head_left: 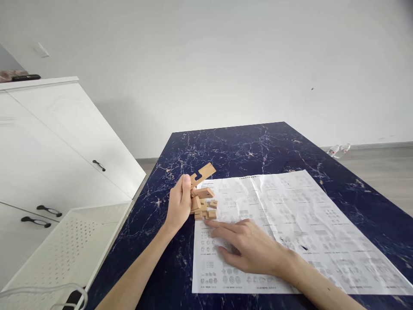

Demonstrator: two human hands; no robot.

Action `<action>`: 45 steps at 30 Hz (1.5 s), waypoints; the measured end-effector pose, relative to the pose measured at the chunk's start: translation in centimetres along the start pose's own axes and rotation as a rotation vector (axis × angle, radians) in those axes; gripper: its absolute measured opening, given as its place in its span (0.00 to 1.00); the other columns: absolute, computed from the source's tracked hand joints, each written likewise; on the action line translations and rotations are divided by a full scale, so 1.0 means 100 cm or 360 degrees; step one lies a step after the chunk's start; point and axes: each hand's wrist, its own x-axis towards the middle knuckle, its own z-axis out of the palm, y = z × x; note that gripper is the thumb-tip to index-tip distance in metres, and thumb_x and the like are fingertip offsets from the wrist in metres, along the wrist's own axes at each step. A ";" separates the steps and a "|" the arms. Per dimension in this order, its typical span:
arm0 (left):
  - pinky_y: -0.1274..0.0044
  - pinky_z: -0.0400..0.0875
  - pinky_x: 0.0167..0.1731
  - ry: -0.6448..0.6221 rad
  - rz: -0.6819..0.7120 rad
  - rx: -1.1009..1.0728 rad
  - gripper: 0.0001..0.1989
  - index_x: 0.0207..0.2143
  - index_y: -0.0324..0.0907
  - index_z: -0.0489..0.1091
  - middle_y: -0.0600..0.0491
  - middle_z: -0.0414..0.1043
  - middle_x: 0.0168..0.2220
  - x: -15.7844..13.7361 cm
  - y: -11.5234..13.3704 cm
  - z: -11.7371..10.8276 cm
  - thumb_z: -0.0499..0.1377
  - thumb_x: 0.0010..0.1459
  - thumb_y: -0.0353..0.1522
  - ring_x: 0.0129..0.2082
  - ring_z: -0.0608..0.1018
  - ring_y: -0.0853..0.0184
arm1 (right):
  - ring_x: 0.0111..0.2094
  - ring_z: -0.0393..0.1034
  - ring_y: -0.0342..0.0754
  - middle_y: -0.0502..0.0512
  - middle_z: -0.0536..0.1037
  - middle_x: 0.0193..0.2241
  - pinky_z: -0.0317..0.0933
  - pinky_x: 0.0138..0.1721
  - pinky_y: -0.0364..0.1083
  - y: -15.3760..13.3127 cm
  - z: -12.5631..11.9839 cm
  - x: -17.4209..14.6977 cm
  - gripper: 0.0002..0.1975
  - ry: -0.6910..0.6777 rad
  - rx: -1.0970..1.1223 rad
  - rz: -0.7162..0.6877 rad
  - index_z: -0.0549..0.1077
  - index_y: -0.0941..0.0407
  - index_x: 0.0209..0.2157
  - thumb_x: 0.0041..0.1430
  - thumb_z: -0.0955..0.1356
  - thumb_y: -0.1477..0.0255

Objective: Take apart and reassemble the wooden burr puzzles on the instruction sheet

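The blue table [226, 148] was spread beneath both hands. A printed sheet [290, 202] was laid under the right hand [251, 246], whose fingers were loosely extended, with nothing gripped. The left hand [180, 202] was closed, thumb pressed, on a notched wooden piece [208, 171]; its long axis was slanted, the free end pointed forward and right from the thumb. Smaller wooden blocks [212, 214] were clustered between the hands, just beyond the right index fingertip.

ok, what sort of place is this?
Probably a room in a home, though an office is possible: white panelled cabinet, dark blue marble-patterned table, plain pale wall.
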 end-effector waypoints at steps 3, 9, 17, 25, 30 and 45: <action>0.77 0.58 0.24 -0.0044 -0.0003 -0.0022 0.25 0.28 0.45 0.52 0.59 0.54 0.24 -0.001 0.004 0.001 0.42 0.76 0.50 0.23 0.60 0.70 | 0.23 0.74 0.43 0.59 0.70 0.68 0.66 0.28 0.48 0.002 0.004 0.000 0.11 0.0028 -0.0057 0.0037 0.74 0.54 0.51 0.69 0.64 0.73; 0.78 0.58 0.24 -0.0191 0.0019 -0.0021 0.23 0.29 0.45 0.54 0.60 0.58 0.23 -0.009 0.007 0.005 0.42 0.77 0.47 0.21 0.64 0.70 | 0.23 0.69 0.42 0.56 0.80 0.56 0.62 0.28 0.47 0.008 0.007 0.001 0.11 0.0322 0.0431 0.0250 0.75 0.52 0.46 0.72 0.61 0.74; 0.77 0.56 0.23 -0.0545 0.0066 0.0016 0.22 0.29 0.45 0.56 0.61 0.59 0.20 -0.023 0.009 0.018 0.42 0.77 0.44 0.18 0.64 0.71 | 0.21 0.63 0.44 0.51 0.79 0.31 0.63 0.29 0.47 0.006 -0.015 -0.001 0.23 0.0486 0.1348 0.0548 0.73 0.53 0.47 0.79 0.53 0.56; 0.74 0.61 0.29 -0.0690 0.0167 -0.0016 0.19 0.32 0.45 0.57 0.60 0.61 0.25 -0.038 0.014 0.028 0.43 0.77 0.42 0.24 0.67 0.68 | 0.27 0.70 0.48 0.49 0.75 0.24 0.62 0.33 0.48 0.005 -0.007 -0.001 0.14 0.0496 0.1096 0.0550 0.73 0.53 0.41 0.76 0.62 0.60; 0.74 0.62 0.29 -0.0661 0.0142 -0.0163 0.19 0.32 0.46 0.57 0.59 0.59 0.26 -0.044 0.018 0.031 0.42 0.78 0.41 0.24 0.64 0.68 | 0.23 0.66 0.45 0.47 0.74 0.22 0.60 0.31 0.46 0.008 -0.010 -0.001 0.17 0.0579 0.1022 0.0589 0.71 0.53 0.34 0.76 0.62 0.60; 0.75 0.61 0.26 -0.0671 0.0028 -0.0185 0.19 0.31 0.45 0.57 0.60 0.61 0.22 -0.044 0.018 0.034 0.43 0.77 0.41 0.21 0.65 0.70 | 0.18 0.45 0.39 0.41 0.60 0.17 0.43 0.23 0.45 0.028 -0.026 -0.002 0.22 0.1025 0.2184 0.0904 0.71 0.54 0.34 0.65 0.72 0.49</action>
